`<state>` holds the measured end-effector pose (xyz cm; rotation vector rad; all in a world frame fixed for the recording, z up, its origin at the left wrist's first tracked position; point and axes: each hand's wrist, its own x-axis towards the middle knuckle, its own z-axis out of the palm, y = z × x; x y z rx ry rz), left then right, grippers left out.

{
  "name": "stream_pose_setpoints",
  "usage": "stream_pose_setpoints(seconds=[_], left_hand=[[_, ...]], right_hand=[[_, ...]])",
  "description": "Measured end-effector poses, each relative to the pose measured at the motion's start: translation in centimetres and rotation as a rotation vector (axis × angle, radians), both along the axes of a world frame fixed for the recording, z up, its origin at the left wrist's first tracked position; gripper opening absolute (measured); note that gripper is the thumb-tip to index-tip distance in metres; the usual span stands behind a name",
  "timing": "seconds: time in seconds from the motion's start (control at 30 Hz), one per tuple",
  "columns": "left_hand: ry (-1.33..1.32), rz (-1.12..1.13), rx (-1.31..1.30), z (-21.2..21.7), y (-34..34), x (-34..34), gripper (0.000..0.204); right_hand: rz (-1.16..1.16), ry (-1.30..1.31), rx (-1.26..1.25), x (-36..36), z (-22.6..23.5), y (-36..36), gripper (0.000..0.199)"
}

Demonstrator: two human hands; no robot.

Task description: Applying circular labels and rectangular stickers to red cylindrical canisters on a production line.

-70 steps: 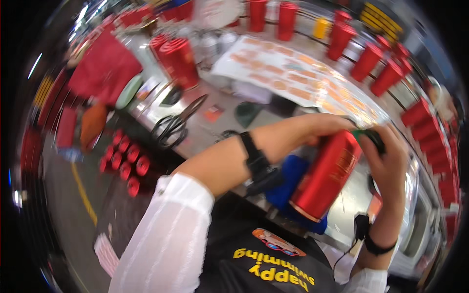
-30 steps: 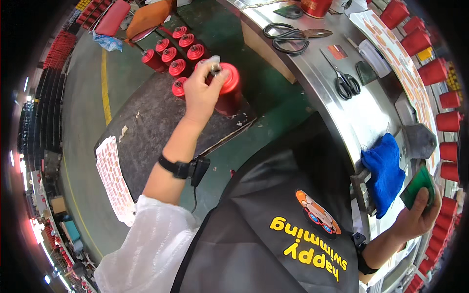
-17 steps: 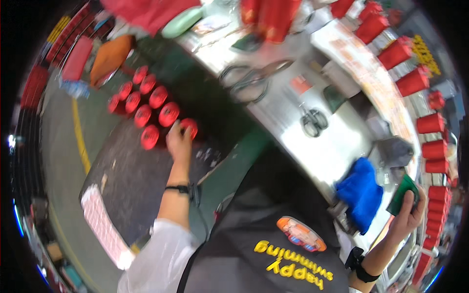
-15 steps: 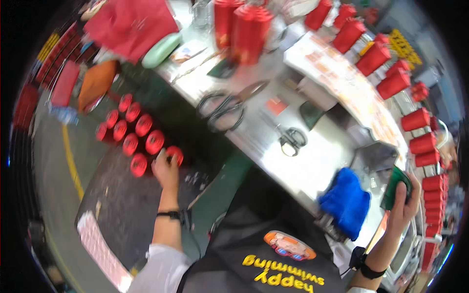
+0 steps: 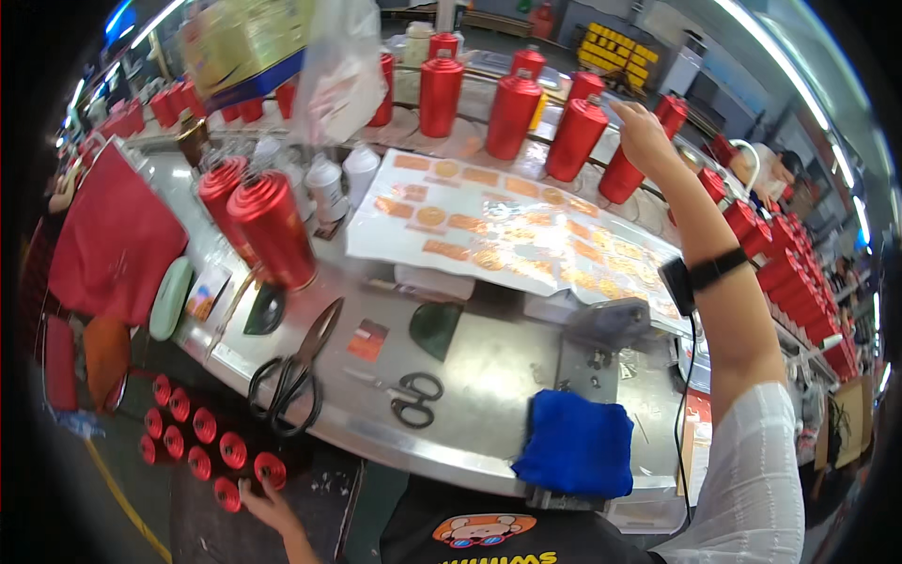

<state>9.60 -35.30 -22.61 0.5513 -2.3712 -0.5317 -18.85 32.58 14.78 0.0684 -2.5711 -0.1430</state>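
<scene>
Low at the left, my left hand (image 5: 271, 510) has its fingers apart beside the nearest of several red bottles (image 5: 271, 469) grouped on a dark surface. Whether the fingertips touch that bottle is hard to tell. My right arm stretches across the bench to the conveyor. There my right hand (image 5: 648, 143) is closed around the top of a red bottle (image 5: 619, 179), hiding its neck. Between the arms is a sheet of orange and gold stickers (image 5: 470, 221). A folded blue cloth (image 5: 578, 446) lies at the bench's near edge.
Large black-handled shears (image 5: 299, 367), small scissors (image 5: 412, 399) and a dark green scraper (image 5: 435, 329) lie on the metal bench (image 5: 498, 362). Two tall red bottles (image 5: 272, 230) stand near white squeeze bottles (image 5: 326, 188). A clear plastic bag (image 5: 340, 80) hangs above. More bottles line the conveyor.
My view has tilted up toward the conveyor. My right hand has gone from near the blue cloth, holding a green scraper, out to a conveyor bottle. My left hand stays by the grouped bottles.
</scene>
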Motion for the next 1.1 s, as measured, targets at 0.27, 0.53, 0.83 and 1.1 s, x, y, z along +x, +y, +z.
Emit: stream_pose_setpoints(seconds=[0.27,0.53,0.83,1.1], left_hand=[[0.115,-0.163,0.132,11.6,2.7,-2.7,0.031],[0.376,-0.53,0.153,20.2,11.3,-7.5,0.033],[0.307,-1.338,0.534,25.5,24.5,-9.9,0.053],[-0.524,-1.977,1.358,28.4,38.6,-9.9,0.079]], right_hand=[[-0.277,-0.092,0.036,-7.7,-2.7,8.3,0.042],[-0.328,0.168,-0.236,-5.1,-3.9,10.5,0.028],[0.227,0.089,-0.546,14.3,7.5,4.0,0.01],[0.535,-0.119,-1.341,26.7,-0.3,-6.2,0.019]])
